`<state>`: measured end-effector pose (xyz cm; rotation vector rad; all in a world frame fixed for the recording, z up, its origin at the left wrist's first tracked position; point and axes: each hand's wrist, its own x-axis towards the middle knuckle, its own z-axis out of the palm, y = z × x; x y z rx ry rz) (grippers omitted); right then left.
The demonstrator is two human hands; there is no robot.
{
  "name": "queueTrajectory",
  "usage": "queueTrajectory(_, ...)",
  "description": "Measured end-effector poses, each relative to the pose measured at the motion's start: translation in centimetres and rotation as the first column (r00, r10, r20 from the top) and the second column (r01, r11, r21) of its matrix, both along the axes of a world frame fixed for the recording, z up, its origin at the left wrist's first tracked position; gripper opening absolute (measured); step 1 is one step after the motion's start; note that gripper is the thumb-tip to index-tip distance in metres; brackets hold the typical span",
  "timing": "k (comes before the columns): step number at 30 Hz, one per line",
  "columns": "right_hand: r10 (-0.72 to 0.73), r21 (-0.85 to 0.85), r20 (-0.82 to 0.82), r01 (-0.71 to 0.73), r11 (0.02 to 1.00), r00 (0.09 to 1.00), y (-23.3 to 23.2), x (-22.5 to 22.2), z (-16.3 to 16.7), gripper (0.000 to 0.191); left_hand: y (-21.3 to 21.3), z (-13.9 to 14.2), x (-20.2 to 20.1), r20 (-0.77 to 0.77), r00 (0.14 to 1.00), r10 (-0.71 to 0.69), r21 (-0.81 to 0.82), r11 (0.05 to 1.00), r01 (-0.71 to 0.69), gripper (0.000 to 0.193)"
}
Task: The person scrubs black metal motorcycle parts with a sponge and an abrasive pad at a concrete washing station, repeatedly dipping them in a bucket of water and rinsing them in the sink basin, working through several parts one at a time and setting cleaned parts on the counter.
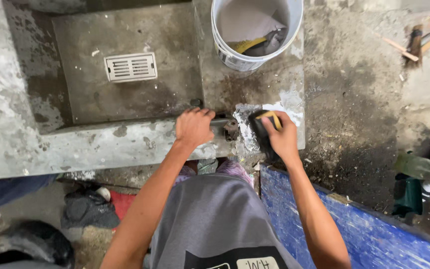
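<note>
On the far left, a white slotted drain grate [130,67] sits in the sunken concrete basin [125,94]. The left hand [193,127] rests on the near concrete ledge [100,144], fingers curled together over its far edge, holding nothing separate. Just to its right lies a small rusty fitting [231,129] — between both hands, nearer the left. The right hand [280,135] is clamped on a dark trowel-like tool [262,130] with a yellow handle, long axis running near to far. A white bucket [255,32] stands beyond.
</note>
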<state>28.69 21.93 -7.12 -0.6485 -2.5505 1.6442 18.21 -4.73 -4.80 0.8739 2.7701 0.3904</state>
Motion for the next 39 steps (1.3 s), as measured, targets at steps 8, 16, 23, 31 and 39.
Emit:
queueTrajectory(8, -0.157, -0.131, -0.038, 0.151, 0.980, 0.987, -0.3, 3.7, 1.5, 0.033, -5.5, 1.0, -2.2, 0.393, 0.919, -0.014, 0.436, 0.883, -0.173, 0.035)
queueTrajectory(16, -0.058, 0.102, -0.136, 0.072, 0.992, 0.989, -8.5, -1.9, 5.8, 0.042, -6.3, -3.9, 2.1, 0.487, 0.812, 0.322, 0.557, 0.601, -0.573, 0.020)
queueTrajectory(23, 0.000, 0.273, -0.049, 0.013, 0.962, 0.999, -9.0, -3.3, 7.1, 0.044, -4.2, -4.7, 5.9, 0.582, 0.729, 0.360, 0.495, 0.555, -0.669, 0.022)
queueTrajectory(31, 0.005, 0.414, -0.076, 0.027, 0.910, 0.997, -11.1, -1.6, 4.7, 0.044, -4.8, -4.8, 6.9, 0.629, 0.775, -0.060, 0.687, 0.511, -0.517, 0.031)
queueTrajectory(39, -0.001, 0.414, -0.115, 0.049, 0.909, 0.993, -10.1, -2.4, 4.2, 0.042, -4.4, -2.5, 7.1, 0.664, 0.746, 0.053, 0.527, 0.675, -0.517, 0.028)
